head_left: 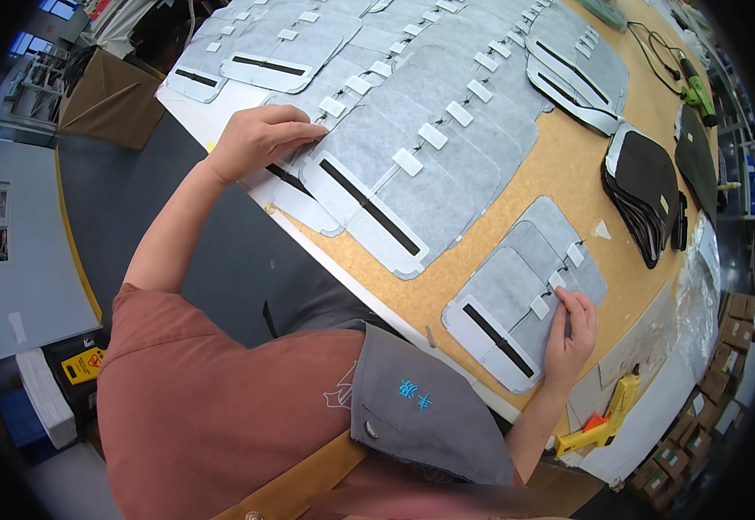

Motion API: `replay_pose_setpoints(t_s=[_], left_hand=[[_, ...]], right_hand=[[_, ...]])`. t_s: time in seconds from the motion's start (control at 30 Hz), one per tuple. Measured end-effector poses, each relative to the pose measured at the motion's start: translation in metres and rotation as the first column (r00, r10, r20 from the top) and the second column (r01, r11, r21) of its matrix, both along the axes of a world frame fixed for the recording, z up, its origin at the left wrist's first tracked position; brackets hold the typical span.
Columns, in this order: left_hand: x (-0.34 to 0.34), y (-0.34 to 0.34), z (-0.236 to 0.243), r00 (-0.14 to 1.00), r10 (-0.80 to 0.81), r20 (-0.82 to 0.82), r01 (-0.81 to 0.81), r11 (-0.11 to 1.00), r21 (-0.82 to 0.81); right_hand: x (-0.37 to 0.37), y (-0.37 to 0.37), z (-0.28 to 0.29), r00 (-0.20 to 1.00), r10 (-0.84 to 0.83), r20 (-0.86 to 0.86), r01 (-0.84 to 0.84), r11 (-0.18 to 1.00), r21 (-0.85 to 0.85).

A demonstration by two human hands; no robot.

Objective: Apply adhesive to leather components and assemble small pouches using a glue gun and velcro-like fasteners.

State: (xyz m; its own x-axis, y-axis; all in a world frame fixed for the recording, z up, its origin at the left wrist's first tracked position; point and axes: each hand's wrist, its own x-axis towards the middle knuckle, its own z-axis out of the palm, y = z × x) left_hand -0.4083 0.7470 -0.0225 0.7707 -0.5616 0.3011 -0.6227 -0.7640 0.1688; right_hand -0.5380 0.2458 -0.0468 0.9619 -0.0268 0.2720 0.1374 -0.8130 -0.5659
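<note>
Cork-topped bench (568,182), workshop floor beyond. Near: my right hand (570,334) flat, fingers extended, grasping nothing, pressing small stack of grey felt panels (516,295); its long axis runs away up-right. Farther: left hand (256,139) loosely curled, pressing edge of long overlapped felt row (412,147). Glue gun (607,420) beside right wrist. Fingertips' undersides hidden.

Rust-red short-sleeved shirt, grey apron bib, perhaps a tan strap.
</note>
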Motion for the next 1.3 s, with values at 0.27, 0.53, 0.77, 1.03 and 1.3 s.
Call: replay_pose_setpoints(t_s=[0.27,0.53,0.77,1.03,1.3], left_hand=[[-0.011,0.000,-0.012,0.943,0.327,0.054,-0.314,0.933,-0.176],[-0.015,-0.004,-0.011,0.882,0.383,-0.273,-0.447,0.865,-0.230],[-0.027,-0.017,-0.017,0.858,0.464,-0.219,-0.512,0.807,-0.296],[-0.032,-0.043,-0.012,0.917,0.395,0.064,-0.353,0.874,-0.335],[-0.035,-0.174,0.019,0.987,-0.074,-0.142,0.022,0.940,-0.341]], right_hand=[[0.000,0.001,-0.002,1.000,-0.012,0.007,0.012,1.000,-0.005],[0.001,0.000,-0.001,1.000,0.001,-0.008,-0.001,1.000,0.002],[0.001,-0.002,-0.001,1.000,0.011,-0.006,-0.011,1.000,0.028],[0.001,-0.004,-0.004,0.997,-0.027,0.072,0.022,0.998,0.065],[0.017,-0.012,0.012,0.976,-0.103,0.189,0.129,0.983,-0.129]])
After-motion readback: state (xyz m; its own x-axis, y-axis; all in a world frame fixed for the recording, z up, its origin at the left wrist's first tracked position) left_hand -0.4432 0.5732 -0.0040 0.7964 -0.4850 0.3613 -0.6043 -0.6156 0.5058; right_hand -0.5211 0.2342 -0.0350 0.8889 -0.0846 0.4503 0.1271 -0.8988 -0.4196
